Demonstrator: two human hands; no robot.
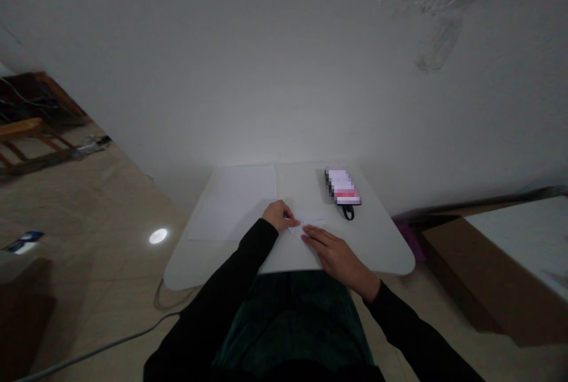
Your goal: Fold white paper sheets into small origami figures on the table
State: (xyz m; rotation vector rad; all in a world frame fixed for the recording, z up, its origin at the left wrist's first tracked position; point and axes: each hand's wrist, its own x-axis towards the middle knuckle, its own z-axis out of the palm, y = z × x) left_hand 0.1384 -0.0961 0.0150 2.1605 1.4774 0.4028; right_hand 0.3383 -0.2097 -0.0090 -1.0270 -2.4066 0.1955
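Observation:
A small piece of white folded paper (311, 219) lies on the white table (293, 261) near its front edge. My left hand (278, 215) pinches the paper's left side between thumb and fingers. Stretched out flat, the fingers of my right hand (339, 256) rest on its right side. Parts of the paper are hidden under both hands, and its exact folded shape is hard to make out. To the left, partly behind my left hand and forearm, larger white sheets (239, 201) lie flat on the table.
A phone (343, 187) with a lit screen and a black loop (348, 212) lies at the table's right rear. The wall (284, 74) stands directly behind the table. A cardboard box (497, 275) is at right; a grey cable (119, 342) crosses the floor at left.

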